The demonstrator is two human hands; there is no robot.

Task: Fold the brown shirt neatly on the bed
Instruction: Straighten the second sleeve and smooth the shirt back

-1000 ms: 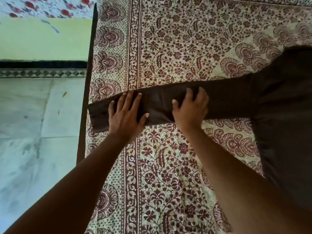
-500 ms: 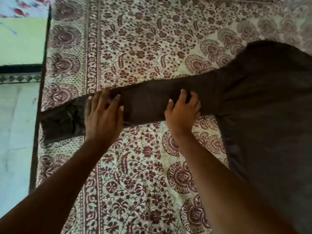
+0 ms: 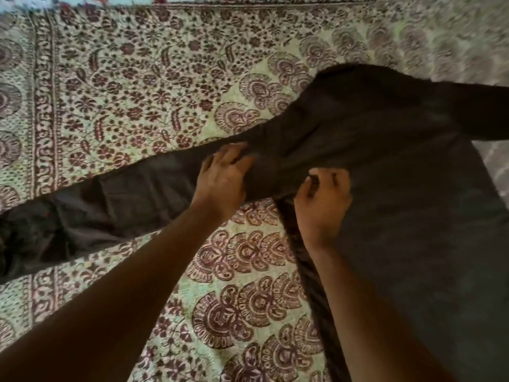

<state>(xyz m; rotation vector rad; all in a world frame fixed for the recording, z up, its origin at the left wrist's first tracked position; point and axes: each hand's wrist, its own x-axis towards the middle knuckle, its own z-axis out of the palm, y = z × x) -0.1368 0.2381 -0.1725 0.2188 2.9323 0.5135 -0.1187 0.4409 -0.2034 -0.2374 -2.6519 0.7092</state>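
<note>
The brown shirt (image 3: 399, 188) lies spread on the bed, its body at the right and one long sleeve (image 3: 115, 202) stretched out to the left edge of view. My left hand (image 3: 223, 177) rests on the sleeve near the shoulder, fingers curled into the cloth. My right hand (image 3: 322, 199) is at the armpit seam, its fingers pinching the fabric there. A second sleeve runs off the right edge at the top. The shirt's lower part is cut off by the frame.
A cream bedsheet (image 3: 137, 92) printed with maroon flowers and paisleys covers the bed under the shirt. Its patterned border (image 3: 41, 106) runs down the left side. A strip of lighter floral cloth (image 3: 55, 0) shows at the top left corner.
Both hands have slid rightwards along the sleeve, from its cuff end to the shoulder and armpit. The view has shifted right, so the floor is out of sight.
</note>
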